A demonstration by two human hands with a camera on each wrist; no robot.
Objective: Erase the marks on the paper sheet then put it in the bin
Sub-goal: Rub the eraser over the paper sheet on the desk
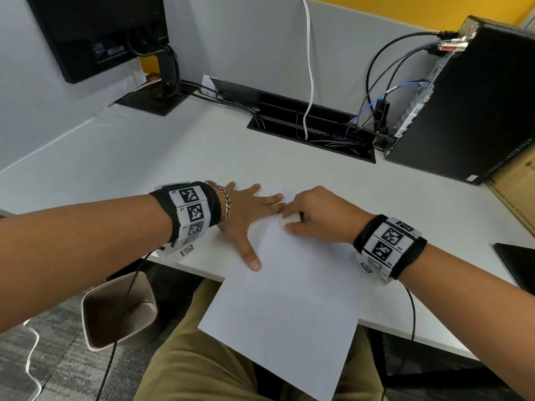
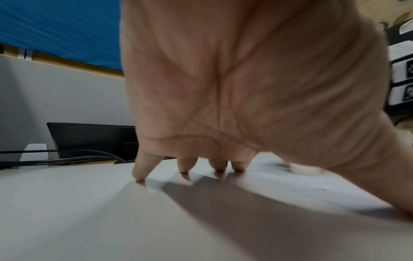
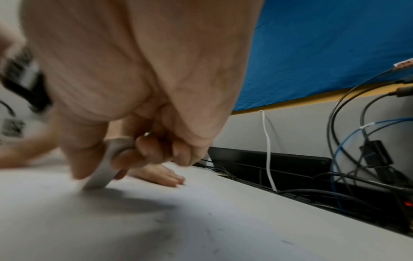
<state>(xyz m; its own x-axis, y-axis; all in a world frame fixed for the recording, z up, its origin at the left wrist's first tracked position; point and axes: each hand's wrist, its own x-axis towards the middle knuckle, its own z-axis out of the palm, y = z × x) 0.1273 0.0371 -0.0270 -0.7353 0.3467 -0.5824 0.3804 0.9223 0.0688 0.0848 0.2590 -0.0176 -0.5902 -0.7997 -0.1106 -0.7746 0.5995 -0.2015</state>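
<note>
A white paper sheet (image 1: 289,299) lies on the white desk (image 1: 173,151), its near half hanging over the front edge above my lap. My left hand (image 1: 249,215) lies flat with fingers spread, pressing down the sheet's left and far part; its fingertips (image 2: 139,177) touch the surface. My right hand (image 1: 315,217) pinches a white eraser (image 1: 289,219) between thumb and fingers, its end on the paper beside my left fingers. The eraser (image 3: 105,169) shows tilted on the sheet in the right wrist view. Faint pencil marks (image 3: 210,234) remain on the paper (image 3: 156,220).
A beige bin (image 1: 115,311) stands on the floor under the desk's left front. A black computer tower (image 1: 469,99) with cables stands at the back right, a cable tray (image 1: 312,125) behind the hands, a monitor (image 1: 95,33) back left, a dark pad (image 1: 518,261) at the right edge.
</note>
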